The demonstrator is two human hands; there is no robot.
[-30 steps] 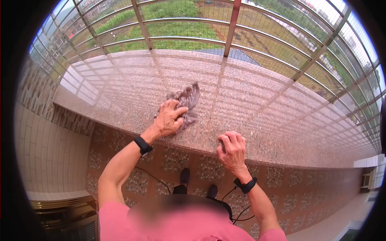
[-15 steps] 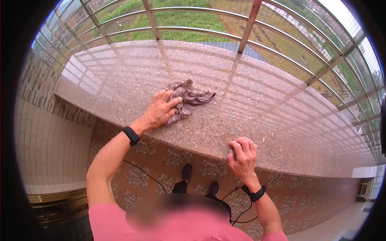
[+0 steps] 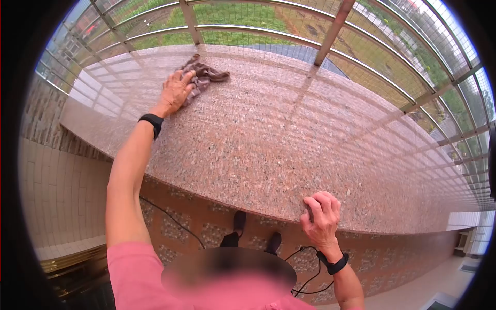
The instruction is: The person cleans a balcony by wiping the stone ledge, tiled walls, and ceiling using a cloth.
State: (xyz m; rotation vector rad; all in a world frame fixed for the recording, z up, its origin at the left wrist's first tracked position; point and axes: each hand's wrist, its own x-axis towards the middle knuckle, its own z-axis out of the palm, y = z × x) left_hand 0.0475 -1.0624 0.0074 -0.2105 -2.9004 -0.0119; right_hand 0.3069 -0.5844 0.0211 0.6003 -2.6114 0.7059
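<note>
My left hand (image 3: 176, 92) presses on a crumpled brownish-purple cloth (image 3: 204, 76), its fingers closed over the near side. The cloth lies against the polished speckled granite slab (image 3: 248, 139), towards the far left edge, with one twisted end sticking out to the right. At the slab's near edge rests my right hand (image 3: 323, 217), fingers curled and thumb tucked in; whether anything is beneath them is hidden. Each wrist wears a black band.
Metal railings (image 3: 243, 28) with mesh run along the slab's far side. Tiled wall (image 3: 67, 191) stands at the left. On the patterned floor (image 3: 178, 227), a dark cable (image 3: 175, 221) trails near my shoes (image 3: 239, 223). Another black cord loops beside my right wrist.
My left hand has slid the cloth forward and left, towards the railing, with the arm stretched further out. My right hand stays at the near edge as the view shifts slightly.
</note>
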